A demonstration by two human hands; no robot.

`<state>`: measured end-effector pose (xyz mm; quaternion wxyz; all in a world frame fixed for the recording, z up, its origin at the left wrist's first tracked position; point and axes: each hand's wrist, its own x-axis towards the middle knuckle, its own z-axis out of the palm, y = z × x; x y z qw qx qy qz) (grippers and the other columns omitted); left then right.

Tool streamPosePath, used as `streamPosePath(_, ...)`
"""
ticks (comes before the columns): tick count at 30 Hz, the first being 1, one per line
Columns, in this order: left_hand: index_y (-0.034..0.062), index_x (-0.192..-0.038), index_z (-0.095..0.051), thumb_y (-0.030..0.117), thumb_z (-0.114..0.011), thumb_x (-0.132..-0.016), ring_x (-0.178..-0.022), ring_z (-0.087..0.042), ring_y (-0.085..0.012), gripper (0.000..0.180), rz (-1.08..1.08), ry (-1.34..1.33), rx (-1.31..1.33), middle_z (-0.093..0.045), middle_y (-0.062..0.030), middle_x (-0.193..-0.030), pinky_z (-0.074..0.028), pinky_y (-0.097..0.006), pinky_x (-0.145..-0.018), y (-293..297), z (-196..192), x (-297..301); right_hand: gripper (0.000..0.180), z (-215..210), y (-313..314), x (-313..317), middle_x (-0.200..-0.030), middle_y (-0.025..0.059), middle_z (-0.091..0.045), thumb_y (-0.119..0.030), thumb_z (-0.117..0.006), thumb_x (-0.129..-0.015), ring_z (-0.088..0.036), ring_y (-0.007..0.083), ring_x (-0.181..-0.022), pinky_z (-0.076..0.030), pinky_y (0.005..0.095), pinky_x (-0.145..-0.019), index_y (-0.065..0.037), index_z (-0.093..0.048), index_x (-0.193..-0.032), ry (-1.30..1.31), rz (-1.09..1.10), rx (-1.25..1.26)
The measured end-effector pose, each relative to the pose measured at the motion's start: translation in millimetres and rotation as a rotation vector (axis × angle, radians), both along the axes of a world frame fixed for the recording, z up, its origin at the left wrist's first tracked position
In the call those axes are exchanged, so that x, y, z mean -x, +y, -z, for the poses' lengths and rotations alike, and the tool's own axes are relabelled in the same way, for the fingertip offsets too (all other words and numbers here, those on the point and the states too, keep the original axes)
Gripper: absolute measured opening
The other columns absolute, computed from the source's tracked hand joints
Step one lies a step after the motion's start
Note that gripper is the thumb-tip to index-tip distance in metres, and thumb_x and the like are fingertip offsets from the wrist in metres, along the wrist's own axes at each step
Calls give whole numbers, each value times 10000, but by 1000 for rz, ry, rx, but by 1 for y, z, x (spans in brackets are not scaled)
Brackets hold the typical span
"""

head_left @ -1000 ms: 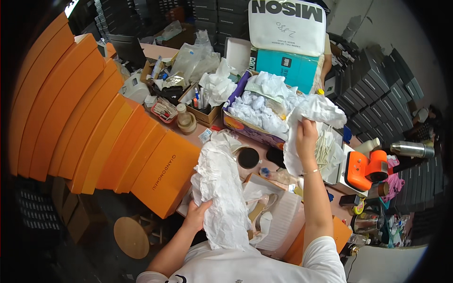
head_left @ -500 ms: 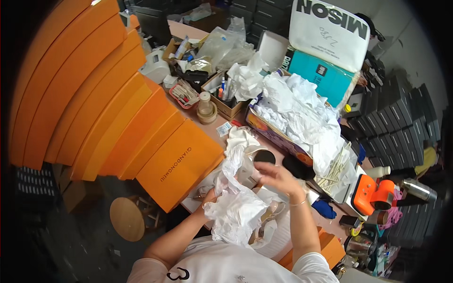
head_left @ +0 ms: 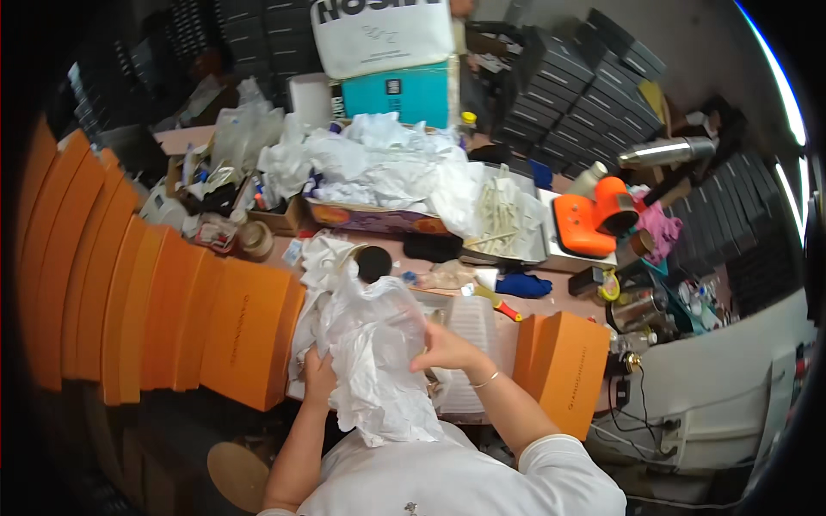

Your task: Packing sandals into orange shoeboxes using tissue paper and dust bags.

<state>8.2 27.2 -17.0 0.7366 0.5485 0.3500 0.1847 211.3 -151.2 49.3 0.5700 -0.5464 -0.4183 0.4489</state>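
A crumpled bundle of thin white tissue paper (head_left: 379, 378) hangs in front of my chest, with a translucent upper part. My left hand (head_left: 320, 378) grips its left side, fingers partly hidden behind the paper. At its right edge is my right hand (head_left: 452, 351), thumb on the near side and fingertips running behind the sheet. Whether anything is wrapped inside cannot be seen. More white paper (head_left: 323, 258) lies beyond my left hand, beside a round black disc (head_left: 373, 264). Behind my right wrist sits a ridged whitish piece (head_left: 475, 331).
Orange boxes (head_left: 249, 331) stand in a long row at left; two more orange boxes (head_left: 564, 370) are at right. A carton (head_left: 379, 217) heaped with white paper spans the back. A red-and-yellow handled tool (head_left: 499, 304), blue cloth (head_left: 525, 285) and orange device (head_left: 589, 219) lie rightward.
My view has swung to the right. The right hand, spread above the paper before, is now at its right edge. The tissue paper is held more upright, and the left hand stays on it.
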Motion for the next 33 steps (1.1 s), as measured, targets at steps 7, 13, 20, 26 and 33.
streamPosePath(7,-45,-1101,-614,-77,-520,-824,-1000,-600,-190,294,160,-227,-121,-644,-84,-1080,-460,-306,-895,-34,-62,-8,259,-12,-17,26,-1035,99,-633,48,-537,-811,-583,206,-1024,-439,311,-905,-16,-638,-1042,-270,269,-213)
streamPosePath(13,52,-839,-717,-19,-679,-738,-905,-643,-201,129,330,-278,-704,-658,-127,-987,-496,-303,-790,-11,-106,-18,345,-53,-59,-27,-1331,143,-514,-119,-591,-882,-517,297,-1193,-413,376,-971,-32,-581,-1216,-492,109,-124)
streamPosePath(20,15,-1088,-654,42,-725,-763,-892,-643,-186,334,432,-163,-856,-665,-88,-977,-504,-291,-767,-35,-135,-54,448,-47,-8,3,-963,164,-693,-263,-730,-802,-652,264,-854,-488,344,-805,23,-614,-1127,-324,-173,44)
streamPosePath(26,-32,-1366,-400,514,-641,-854,-1172,-473,-160,787,485,-383,562,-501,-85,-1306,-364,-319,-1009,-16,-70,-25,234,-32,0,-9,-850,148,-681,-151,-709,-786,-627,227,-741,-486,312,-714,0,-665,-959,-137,14,146)
streamPosePath(33,-26,-1211,-519,85,-633,-835,-1047,-563,-149,408,298,64,225,-610,-92,-1122,-450,-323,-910,-53,-47,-37,321,-18,1,10,-812,104,-615,-83,-696,-707,-624,307,-726,-503,383,-628,-74,-628,-1020,-888,195,19)
